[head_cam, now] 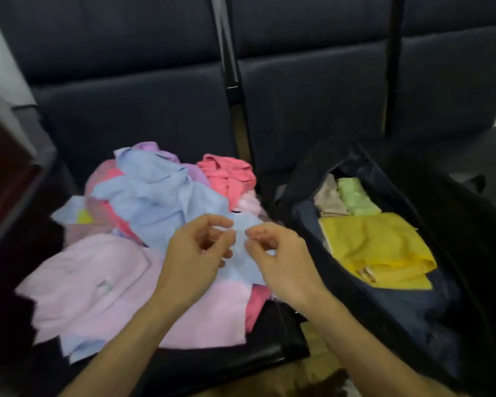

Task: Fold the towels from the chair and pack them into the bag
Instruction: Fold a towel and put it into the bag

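Note:
A heap of loose towels lies on the left chair seat (272,339): a light blue towel (161,202) on top, a lilac-pink towel (98,279) in front, a coral one (226,174) behind. My left hand (195,253) and my right hand (278,253) hover close together over the blue towel's near corner, fingers curled; each seems to pinch its edge, though blur hides the contact. On the right seat stands an open dark bag (413,310) holding a folded yellow towel (375,247), a green one (355,196) and a beige one (328,200).
The dark blue chair backs (143,110) rise behind both seats, with a black metal post (229,70) between them. A dark red-brown piece of furniture (3,173) stands at the left edge. Tan floor (312,339) shows between the seats.

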